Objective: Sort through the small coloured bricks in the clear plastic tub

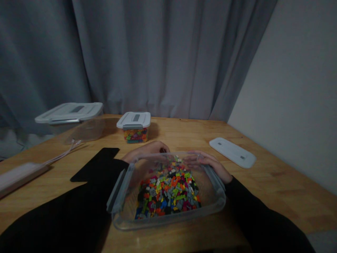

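Note:
A clear plastic box with grey side latches stands in front of me, its lid off. Many small coloured toy bricks lie heaped inside. My left hand is curled at the far rim of the box, left of the middle. A small dark spot shows by its fingers; whether it is a brick or shadow is unclear. Over the far right corner, my right hand has its fingers stretched toward the middle, partly seen through the clear wall. Contact with the wall or bricks cannot be made out.
A smaller lidded box of bricks stands behind. Farther left is a large clear box with a white lid. A black flat sheet, a white power strip with a cable, and a white lid lie on the wooden table.

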`<state>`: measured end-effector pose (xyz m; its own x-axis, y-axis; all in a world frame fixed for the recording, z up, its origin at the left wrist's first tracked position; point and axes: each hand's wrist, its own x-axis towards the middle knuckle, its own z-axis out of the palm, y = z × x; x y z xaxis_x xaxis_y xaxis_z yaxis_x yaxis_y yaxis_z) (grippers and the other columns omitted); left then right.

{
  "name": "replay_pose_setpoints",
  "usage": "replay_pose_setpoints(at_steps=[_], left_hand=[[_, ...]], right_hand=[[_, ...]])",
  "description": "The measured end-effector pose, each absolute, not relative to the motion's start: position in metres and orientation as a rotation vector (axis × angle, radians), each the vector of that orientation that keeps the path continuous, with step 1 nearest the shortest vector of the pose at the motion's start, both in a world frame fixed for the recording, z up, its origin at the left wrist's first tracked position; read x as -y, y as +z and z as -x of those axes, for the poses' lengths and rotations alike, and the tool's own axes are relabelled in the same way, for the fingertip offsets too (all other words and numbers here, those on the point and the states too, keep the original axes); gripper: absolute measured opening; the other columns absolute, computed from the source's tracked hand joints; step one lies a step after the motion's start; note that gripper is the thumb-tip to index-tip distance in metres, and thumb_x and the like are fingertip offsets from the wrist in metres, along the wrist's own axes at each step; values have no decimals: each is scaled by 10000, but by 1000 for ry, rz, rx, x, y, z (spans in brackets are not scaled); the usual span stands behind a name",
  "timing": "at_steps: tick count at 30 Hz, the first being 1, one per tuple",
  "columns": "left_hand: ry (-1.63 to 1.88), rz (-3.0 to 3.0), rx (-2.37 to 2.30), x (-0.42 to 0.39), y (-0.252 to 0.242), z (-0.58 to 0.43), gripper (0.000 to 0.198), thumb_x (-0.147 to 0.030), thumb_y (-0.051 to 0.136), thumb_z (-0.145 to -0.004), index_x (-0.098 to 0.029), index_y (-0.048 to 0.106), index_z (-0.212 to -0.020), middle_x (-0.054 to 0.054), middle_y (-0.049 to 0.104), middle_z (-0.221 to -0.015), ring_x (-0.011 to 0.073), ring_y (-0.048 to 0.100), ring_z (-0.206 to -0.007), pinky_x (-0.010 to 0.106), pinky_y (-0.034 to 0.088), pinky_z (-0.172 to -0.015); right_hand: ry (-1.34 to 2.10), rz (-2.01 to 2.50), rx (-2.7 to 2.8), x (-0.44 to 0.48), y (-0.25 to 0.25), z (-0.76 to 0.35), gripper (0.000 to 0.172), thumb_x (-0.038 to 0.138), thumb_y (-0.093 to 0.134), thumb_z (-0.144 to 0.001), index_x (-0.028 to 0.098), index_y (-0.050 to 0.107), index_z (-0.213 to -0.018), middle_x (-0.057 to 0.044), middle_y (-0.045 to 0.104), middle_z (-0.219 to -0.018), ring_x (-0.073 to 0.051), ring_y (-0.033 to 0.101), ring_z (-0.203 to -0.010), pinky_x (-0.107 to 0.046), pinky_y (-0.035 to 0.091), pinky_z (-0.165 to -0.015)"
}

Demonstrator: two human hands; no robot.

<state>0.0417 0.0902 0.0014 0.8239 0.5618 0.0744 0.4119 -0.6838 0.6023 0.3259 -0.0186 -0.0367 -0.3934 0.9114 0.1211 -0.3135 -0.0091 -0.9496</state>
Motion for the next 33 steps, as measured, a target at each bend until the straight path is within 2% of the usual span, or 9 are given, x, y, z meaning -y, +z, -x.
replay_pose_setpoints(at_steps=[2,9,14,17,21,26,28,30,33], left_hand=[[352,-2409,-770,-94,15,-38,194,-260,732,-819,-138,790,-957,69,794,-868,172,693,-755,266,523,-688],[596,-2361,-829,-71,78,-18,313,-359,762,-844,-122,770,-1048,83,783,-919,161,700,-822,268,530,-752],[230,-2460,-595,-25,95,-37,197,-235,720,-864,-190,797,-1040,43,801,-982,158,729,-861,239,539,-765],[36,-2544,-513,-6,91,-53,316,-98,681,-820,-214,809,-1085,34,815,-999,156,729,-834,238,536,-761],[-59,-2618,-490,5,86,-61,378,-39,682,-795,-216,812,-1102,26,823,-1007,153,727,-815,232,526,-749],[-138,-2591,-515,9,91,-61,299,-111,697,-870,-229,807,-1123,2,826,-986,140,725,-797,207,506,-700],[-152,-2615,-518,10,92,-62,200,-188,662,-940,-217,825,-1054,1,822,-914,134,703,-740,210,494,-674],[-145,-2632,-533,10,93,-62,225,-254,616,-992,-196,833,-989,9,814,-853,132,680,-692,218,484,-655],[-51,-2584,-533,2,95,-58,231,-276,618,-1002,-201,821,-1083,32,828,-996,145,714,-799,223,501,-730]], right_hand=[[1585,712,1282,19,-36,-326,361,274,708,-831,215,716,-1187,-99,774,-1229,-315,694,-1224,-528,442,-1152],[1585,703,1288,19,-37,-325,375,272,702,-837,227,716,-1209,-92,774,-1233,-306,698,-1217,-516,453,-1144],[1580,726,1307,21,-33,-324,353,279,697,-846,229,723,-1195,-89,771,-1243,-302,703,-1210,-508,452,-1146],[1572,731,1303,21,-32,-324,352,276,704,-842,221,721,-1189,-94,766,-1253,-307,704,-1210,-519,443,-1153],[1579,719,1301,19,-35,-326,366,260,705,-844,216,713,-1207,-103,764,-1258,-297,708,-1202,-529,432,-1164],[1578,708,1282,17,-39,-326,378,242,700,-843,211,706,-1219,-104,762,-1265,-289,713,-1192,-527,434,-1162],[1580,713,1281,18,-38,-326,372,237,694,-843,210,709,-1214,-103,763,-1264,-294,709,-1202,-526,438,-1159],[1579,716,1288,19,-36,-326,366,237,689,-845,211,712,-1210,-102,764,-1260,-299,703,-1213,-524,442,-1155],[1576,721,1298,21,-34,-326,356,235,678,-852,213,717,-1205,-98,768,-1252,-296,702,-1215,-512,445,-1152]])
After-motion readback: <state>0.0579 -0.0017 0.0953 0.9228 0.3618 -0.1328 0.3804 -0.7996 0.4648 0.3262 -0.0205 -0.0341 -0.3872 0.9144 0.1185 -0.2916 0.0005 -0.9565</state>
